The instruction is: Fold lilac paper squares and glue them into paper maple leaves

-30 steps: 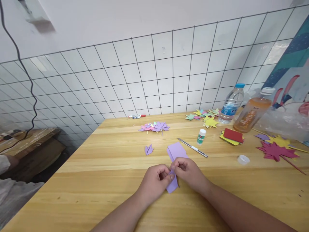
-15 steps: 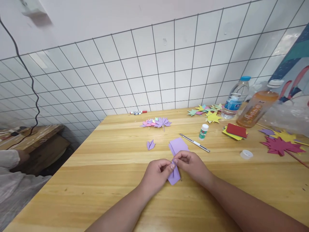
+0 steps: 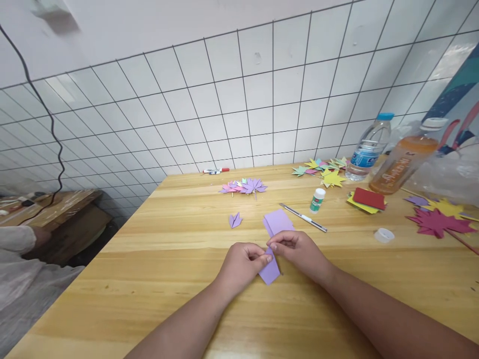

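A small folded piece of purple paper (image 3: 270,273) is pinched between my two hands low over the wooden table (image 3: 157,279). My left hand (image 3: 245,267) grips its left side between thumb and fingers. Thumb and forefinger of my right hand (image 3: 301,252) close on its upper end. Just beyond my right fingers lies more purple paper (image 3: 278,221), flat on the table. To the left of that rests a small folded purple paper piece (image 3: 235,220) with pointed tips. A utility knife (image 3: 304,217) lies slantwise beside the flat purple paper.
A glue stick (image 3: 317,200), its loose cap (image 3: 384,235) and a stack of coloured paper (image 3: 368,199) are on the right. Behind stand a water bottle (image 3: 368,149) and an orange drink bottle (image 3: 406,162). Paper leaves (image 3: 254,186) and markers (image 3: 216,171) lie farther back. Another person's sleeve (image 3: 17,239) shows at left.
The folded purple paper between my hands now shows a smoother face, its inner crease less visible. My hands stay in nearly the same place. The view has shifted slightly.
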`<state>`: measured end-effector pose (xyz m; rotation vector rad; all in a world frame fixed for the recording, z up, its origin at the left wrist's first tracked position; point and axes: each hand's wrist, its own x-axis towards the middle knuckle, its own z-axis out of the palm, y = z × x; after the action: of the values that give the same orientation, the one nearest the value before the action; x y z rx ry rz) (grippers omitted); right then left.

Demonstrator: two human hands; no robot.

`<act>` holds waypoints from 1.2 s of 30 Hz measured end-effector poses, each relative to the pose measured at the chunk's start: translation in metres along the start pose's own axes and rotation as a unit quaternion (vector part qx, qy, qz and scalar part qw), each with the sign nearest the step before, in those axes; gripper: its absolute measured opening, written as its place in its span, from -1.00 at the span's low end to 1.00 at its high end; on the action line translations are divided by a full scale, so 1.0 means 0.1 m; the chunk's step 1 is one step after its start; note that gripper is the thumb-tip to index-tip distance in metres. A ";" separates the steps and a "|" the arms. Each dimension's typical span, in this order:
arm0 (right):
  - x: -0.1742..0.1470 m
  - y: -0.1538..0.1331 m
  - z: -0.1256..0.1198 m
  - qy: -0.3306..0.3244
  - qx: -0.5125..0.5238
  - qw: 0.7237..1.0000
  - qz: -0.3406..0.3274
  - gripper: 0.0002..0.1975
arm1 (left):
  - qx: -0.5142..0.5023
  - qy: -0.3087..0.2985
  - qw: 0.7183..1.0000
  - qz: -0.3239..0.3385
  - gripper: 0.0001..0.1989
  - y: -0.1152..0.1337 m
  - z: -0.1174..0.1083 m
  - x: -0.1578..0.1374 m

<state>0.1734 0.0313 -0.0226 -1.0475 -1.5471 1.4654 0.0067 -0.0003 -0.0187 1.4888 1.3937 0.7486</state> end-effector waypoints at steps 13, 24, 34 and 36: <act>-0.01 -0.04 -0.02 0.000 -0.012 1.000 -0.011 -0.86 | 0.014 -0.039 0.999 0.020 -0.73 0.01 -0.06 0.02; -0.03 -0.02 -0.01 0.006 -0.030 0.999 -0.042 -0.78 | 0.037 -0.047 0.996 0.061 -0.74 -0.05 -0.05 0.01; -0.01 0.02 -0.02 -0.015 0.001 1.000 -0.027 -0.68 | -0.050 0.057 0.992 0.096 -0.73 -0.01 -0.07 0.08; -0.01 0.03 -0.01 -0.039 -0.004 0.999 -0.009 -0.73 | -0.039 0.088 0.988 0.123 -0.74 0.00 -0.06 0.09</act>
<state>0.1745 0.0304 -0.0252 -0.9900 -1.6144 1.5037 0.0027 0.0099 -0.0179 1.5808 1.3046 1.1010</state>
